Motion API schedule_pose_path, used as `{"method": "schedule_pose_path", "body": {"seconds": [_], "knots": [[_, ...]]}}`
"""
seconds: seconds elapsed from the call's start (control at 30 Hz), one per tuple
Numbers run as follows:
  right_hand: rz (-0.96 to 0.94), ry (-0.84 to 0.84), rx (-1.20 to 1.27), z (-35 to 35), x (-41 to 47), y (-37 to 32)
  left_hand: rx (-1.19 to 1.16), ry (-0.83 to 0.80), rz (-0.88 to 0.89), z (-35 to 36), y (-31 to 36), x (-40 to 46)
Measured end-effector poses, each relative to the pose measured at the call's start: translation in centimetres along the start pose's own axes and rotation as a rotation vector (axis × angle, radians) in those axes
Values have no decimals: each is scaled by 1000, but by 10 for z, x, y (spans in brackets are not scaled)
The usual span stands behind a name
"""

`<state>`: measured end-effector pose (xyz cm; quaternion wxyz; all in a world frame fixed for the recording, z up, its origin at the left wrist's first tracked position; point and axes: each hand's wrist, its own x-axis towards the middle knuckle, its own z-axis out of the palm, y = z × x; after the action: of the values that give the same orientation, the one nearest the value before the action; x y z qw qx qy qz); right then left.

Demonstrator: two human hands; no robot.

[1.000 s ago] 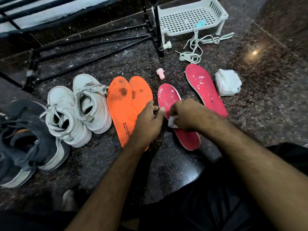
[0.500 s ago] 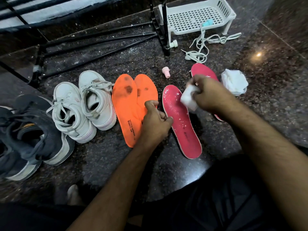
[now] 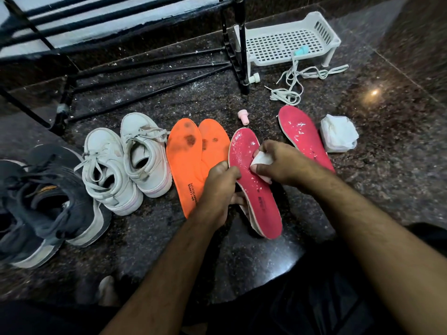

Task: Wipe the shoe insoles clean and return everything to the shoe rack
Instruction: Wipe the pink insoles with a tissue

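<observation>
A pink insole (image 3: pixel 256 189) speckled with white bits is tilted up off the dark granite floor. My left hand (image 3: pixel 221 187) grips its left edge. My right hand (image 3: pixel 283 163) presses a folded white wipe (image 3: pixel 262 160) against its upper part. A second pink insole (image 3: pixel 302 135) lies flat to the right. Two orange insoles (image 3: pixel 191 163) with dark stains lie side by side to the left. The black metal shoe rack (image 3: pixel 150 66) stands at the back.
A white sneaker pair (image 3: pixel 125 160) and a dark grey sneaker pair (image 3: pixel 46 204) sit at the left. A crumpled white wipe pack (image 3: pixel 338 134), loose white laces (image 3: pixel 292 85), a small pink cap (image 3: pixel 243 116) and a white plastic basket (image 3: pixel 287 42) lie beyond the insoles.
My right hand came back down from the far insole and set the wipe on the near pink insole. My left hand took hold of that insole's edge and lifted it.
</observation>
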<state>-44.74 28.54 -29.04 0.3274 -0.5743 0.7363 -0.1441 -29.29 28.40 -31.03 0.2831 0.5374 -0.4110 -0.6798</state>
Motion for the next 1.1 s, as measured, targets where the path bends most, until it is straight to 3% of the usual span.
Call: {"method": "schedule_pose_path", "body": {"seconds": [0.3, 0.47, 0.53, 1.1], "knots": [[59, -7, -148, 5, 3, 3, 219, 93, 26, 0, -18, 9], [40, -24, -236, 10, 1, 2, 924, 264, 353, -2, -21, 4], [30, -39, -261, 9, 0, 2, 1001, 270, 407, 3, -23, 2], [15, -107, -260, 7, -1, -2, 287, 222, 97, 5, -25, 11]]}}
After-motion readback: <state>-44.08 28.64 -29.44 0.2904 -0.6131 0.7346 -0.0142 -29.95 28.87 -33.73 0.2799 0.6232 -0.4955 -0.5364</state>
